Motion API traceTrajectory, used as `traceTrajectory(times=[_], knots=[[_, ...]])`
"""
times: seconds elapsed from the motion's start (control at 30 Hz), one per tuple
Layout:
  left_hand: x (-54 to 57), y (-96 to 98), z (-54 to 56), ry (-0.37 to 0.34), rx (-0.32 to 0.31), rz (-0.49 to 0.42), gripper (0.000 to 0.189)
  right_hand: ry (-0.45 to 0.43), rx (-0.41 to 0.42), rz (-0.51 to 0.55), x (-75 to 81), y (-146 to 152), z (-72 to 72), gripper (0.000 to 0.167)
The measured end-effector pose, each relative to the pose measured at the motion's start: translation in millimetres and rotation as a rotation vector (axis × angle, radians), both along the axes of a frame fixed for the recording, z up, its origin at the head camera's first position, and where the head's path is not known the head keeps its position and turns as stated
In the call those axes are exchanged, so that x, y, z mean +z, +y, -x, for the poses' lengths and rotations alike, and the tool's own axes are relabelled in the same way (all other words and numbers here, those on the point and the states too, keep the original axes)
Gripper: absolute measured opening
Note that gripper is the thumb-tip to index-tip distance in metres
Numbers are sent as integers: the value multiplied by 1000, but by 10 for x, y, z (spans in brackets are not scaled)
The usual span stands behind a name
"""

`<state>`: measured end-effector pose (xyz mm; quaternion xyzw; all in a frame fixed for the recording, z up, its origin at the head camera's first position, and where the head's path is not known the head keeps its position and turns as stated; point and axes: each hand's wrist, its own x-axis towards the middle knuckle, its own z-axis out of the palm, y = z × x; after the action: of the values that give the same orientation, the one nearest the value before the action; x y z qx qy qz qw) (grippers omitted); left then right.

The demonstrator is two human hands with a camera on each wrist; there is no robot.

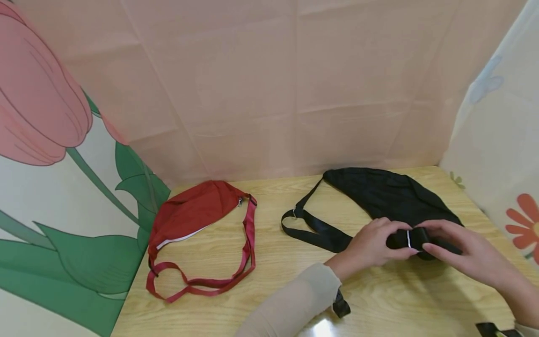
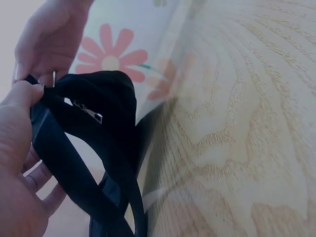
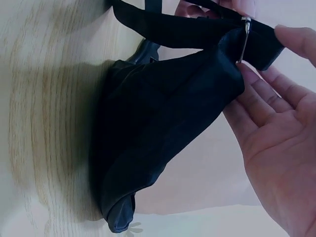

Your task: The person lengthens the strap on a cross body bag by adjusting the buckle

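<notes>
Head view: clamps fingers of left hand [image 1: 375, 242], right hand [image 1: 469, 252] on strap [image 1: 419, 237] by buckle [image 1: 408, 238], partly hiding black bag [image 1: 381, 192], away from red bag [image 1: 195, 213] on table [image 1: 189, 320]

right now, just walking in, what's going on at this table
A person's left hand and right hand pinch a flat black fabric strap, one on each side of its thin silvery buckle. The strap belongs to a black crescent-shaped fabric bag resting on the light wood-grain table. To the left lies a red crescent-shaped fabric bag, untouched.
</notes>
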<state>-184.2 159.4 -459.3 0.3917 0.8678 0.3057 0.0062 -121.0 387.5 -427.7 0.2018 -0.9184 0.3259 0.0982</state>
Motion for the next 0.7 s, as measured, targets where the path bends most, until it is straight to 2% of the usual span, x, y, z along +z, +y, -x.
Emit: traceTrajectory(times=[0.13, 0.37, 0.57, 0.7], knots=[[5, -10, -2, 6, 1, -10, 55, 23, 8, -4, -7, 33, -2, 43], [8, 6, -19, 57, -5, 85, 58, 152, -55, -147, 83, -96, -52, 55], [23, 5, -40, 77, -16, 107, 56, 249, 0, -242, 129, -162, -54, 55], [20, -13, -47, 74, -16, 128, 56, 243, -7, -287, 121, -132, -50, 51]])
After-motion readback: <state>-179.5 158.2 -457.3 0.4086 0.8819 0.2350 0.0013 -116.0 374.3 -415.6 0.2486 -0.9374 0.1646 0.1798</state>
